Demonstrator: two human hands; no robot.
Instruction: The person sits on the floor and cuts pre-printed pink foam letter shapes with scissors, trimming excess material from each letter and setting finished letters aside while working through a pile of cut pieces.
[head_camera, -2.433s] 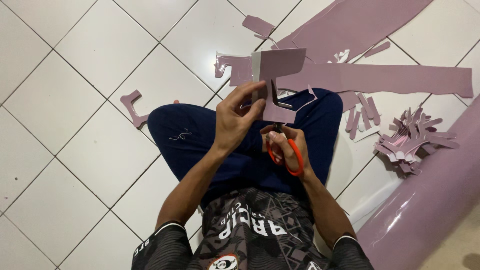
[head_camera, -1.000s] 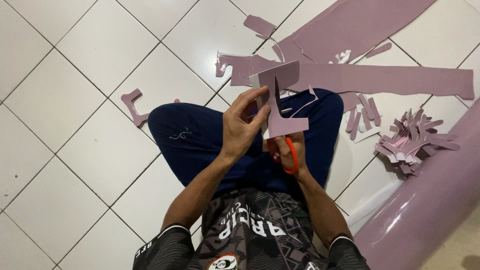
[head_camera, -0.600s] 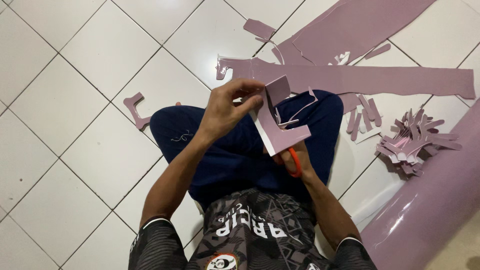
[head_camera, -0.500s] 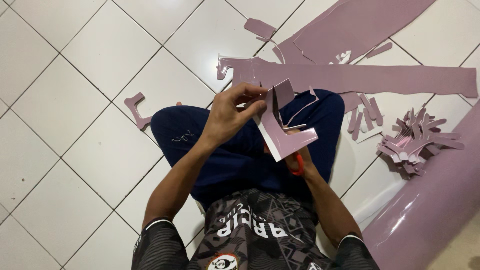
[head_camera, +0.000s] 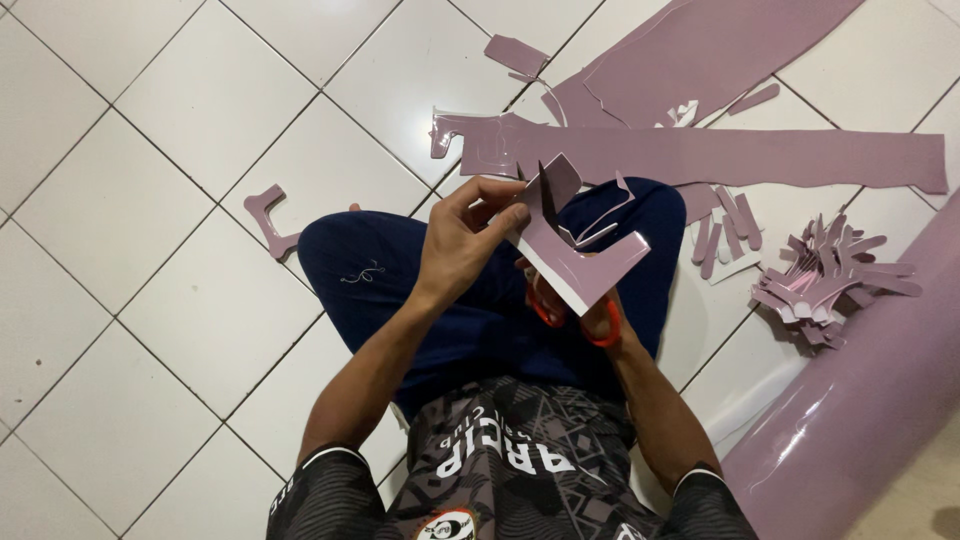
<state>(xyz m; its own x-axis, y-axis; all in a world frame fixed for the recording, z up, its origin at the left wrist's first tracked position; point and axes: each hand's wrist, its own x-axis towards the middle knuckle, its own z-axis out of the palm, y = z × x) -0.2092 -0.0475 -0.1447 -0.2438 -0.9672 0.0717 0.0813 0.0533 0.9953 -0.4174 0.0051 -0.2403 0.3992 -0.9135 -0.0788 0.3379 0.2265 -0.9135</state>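
**Mauve sheet piece cut over the lap, offcuts spread on white tiles**

A white tiled floor (head_camera: 180, 120) fills most of the view. At the lower right lies a thick glossy mauve roll (head_camera: 850, 420), running off the edge. Beyond the knees, a broad mauve sheet (head_camera: 720, 50) stretches to the top right, and a long mauve strip (head_camera: 760, 158) lies across the tiles just in front of it. Right of the strip's near side sits a heap of small cut shapes (head_camera: 825, 280), with a few narrow slivers (head_camera: 722, 225) between it and the leg. A single bracket-shaped offcut (head_camera: 268, 218) lies on the tiles to the left, near the knee.

The person sits cross-legged in dark blue trousers (head_camera: 400, 270). Above the lap, the left hand (head_camera: 465, 235) pinches the mauve cut piece (head_camera: 580, 255) at its upper left corner. The piece is angular, glossy, with a white backing edge and a slit in its top. It hides most of the right hand (head_camera: 590, 310), which is closed around the orange-handled scissors (head_camera: 575, 318); their blades are out of sight behind the piece.
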